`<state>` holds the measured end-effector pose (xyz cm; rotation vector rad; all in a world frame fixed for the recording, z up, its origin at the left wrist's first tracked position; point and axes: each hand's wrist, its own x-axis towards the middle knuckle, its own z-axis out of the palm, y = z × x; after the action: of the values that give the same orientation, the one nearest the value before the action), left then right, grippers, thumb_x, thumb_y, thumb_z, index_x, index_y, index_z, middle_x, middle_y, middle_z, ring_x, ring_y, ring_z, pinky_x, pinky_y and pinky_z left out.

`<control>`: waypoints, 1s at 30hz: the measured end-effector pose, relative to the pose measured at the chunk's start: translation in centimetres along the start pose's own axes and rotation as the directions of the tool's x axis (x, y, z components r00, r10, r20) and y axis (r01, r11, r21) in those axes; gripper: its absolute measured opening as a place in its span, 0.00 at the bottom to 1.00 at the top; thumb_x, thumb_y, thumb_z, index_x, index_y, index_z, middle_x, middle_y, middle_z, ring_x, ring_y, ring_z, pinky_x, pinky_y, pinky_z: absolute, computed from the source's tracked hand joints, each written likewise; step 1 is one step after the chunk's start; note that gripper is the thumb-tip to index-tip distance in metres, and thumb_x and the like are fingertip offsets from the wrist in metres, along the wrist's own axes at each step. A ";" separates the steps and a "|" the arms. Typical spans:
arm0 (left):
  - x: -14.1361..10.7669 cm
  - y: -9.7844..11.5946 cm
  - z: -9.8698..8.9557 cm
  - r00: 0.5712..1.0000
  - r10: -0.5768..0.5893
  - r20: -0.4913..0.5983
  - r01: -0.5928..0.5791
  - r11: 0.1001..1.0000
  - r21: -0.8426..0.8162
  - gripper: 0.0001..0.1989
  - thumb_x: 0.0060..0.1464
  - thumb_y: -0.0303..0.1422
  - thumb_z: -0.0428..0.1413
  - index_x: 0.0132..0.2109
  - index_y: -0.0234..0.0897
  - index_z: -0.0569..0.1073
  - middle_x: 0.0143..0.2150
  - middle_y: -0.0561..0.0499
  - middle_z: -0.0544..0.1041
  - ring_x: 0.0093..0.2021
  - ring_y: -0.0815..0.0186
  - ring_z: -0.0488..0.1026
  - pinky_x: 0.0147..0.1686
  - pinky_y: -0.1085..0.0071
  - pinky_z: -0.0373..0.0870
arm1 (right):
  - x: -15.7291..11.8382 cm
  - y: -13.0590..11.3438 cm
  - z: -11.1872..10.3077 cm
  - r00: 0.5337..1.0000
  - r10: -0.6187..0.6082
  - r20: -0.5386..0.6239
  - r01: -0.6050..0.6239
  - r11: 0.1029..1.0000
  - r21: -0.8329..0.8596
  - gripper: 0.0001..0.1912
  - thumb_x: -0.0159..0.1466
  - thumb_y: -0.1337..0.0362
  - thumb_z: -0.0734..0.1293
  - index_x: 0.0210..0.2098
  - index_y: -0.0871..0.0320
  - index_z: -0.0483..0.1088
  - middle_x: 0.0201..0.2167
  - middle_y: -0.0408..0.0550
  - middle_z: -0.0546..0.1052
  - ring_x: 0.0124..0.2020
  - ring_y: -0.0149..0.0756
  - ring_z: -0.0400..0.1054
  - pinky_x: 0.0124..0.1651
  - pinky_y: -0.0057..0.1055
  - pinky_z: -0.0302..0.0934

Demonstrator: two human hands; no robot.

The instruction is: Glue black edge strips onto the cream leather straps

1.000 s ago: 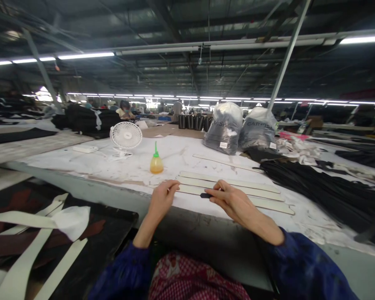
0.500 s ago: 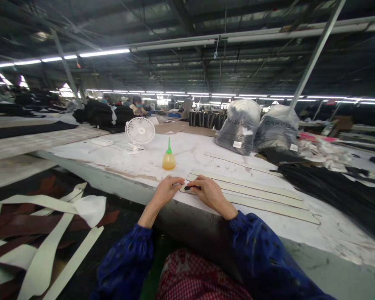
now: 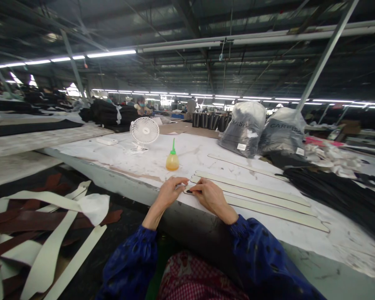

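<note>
Cream strips with dark edges lie side by side on the white-covered table (image 3: 118,152). At the left end of the nearest strip (image 3: 278,214), my two hands work close together. My right hand (image 3: 211,196) has its fingers pinched over a small black piece (image 3: 189,191), pressed down onto that strip end. Facing it, my left hand (image 3: 170,193) is closed, thumb and forefinger nearly meeting at the tip of the strip; what lies between them is too small to make out. Just beyond stands a squeeze bottle (image 3: 172,161) with yellowish liquid and a green spout.
A white fan (image 3: 144,131) stands at the back left. Plastic-wrapped bundles (image 3: 243,129) sit at the back right, with a dark pile of strips (image 3: 328,191) in front. Cream and brown scraps (image 3: 54,250) lie lower left. Another person (image 3: 142,107) is far off.
The view has shifted slightly, so everything sits a little further right. Less of the black piece shows beneath my right fingers. Both hands stay at the strip end.
</note>
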<state>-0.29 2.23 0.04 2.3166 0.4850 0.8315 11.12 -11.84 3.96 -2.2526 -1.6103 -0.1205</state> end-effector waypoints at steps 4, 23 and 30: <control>0.0 0.0 -0.1 1.000 0.021 0.008 -0.020 1.000 -0.006 0.16 0.52 0.27 0.54 0.48 0.41 0.76 0.40 0.52 0.81 0.45 0.60 0.71 0.46 0.65 0.67 | 0.1 -0.2 0.1 1.000 -0.009 0.016 0.009 1.000 -0.026 0.13 0.65 0.60 0.62 0.43 0.42 0.77 0.39 0.44 0.74 0.41 0.35 0.69 0.37 0.28 0.59; 0.3 -0.4 0.1 0.999 0.031 -0.012 -0.032 0.998 -0.047 0.14 0.50 0.26 0.56 0.45 0.40 0.77 0.37 0.51 0.81 0.46 0.59 0.72 0.49 0.63 0.67 | 0.4 -1.1 -0.4 0.996 -0.069 0.054 0.075 0.991 -0.110 0.14 0.67 0.61 0.59 0.41 0.42 0.77 0.39 0.46 0.72 0.44 0.37 0.67 0.39 0.28 0.59; -0.9 -0.1 -0.3 0.990 0.055 -0.127 -0.065 0.995 -0.078 0.12 0.57 0.26 0.46 0.41 0.37 0.75 0.41 0.48 0.79 0.45 0.63 0.74 0.47 0.66 0.69 | 0.4 -1.4 -0.7 0.993 -0.098 0.070 0.108 0.982 -0.155 0.15 0.67 0.63 0.59 0.38 0.45 0.78 0.37 0.47 0.72 0.42 0.38 0.67 0.36 0.29 0.59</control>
<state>-1.11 1.96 -0.24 2.2231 0.4281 1.0113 10.05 -11.29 5.07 -2.3098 -1.8097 -0.2154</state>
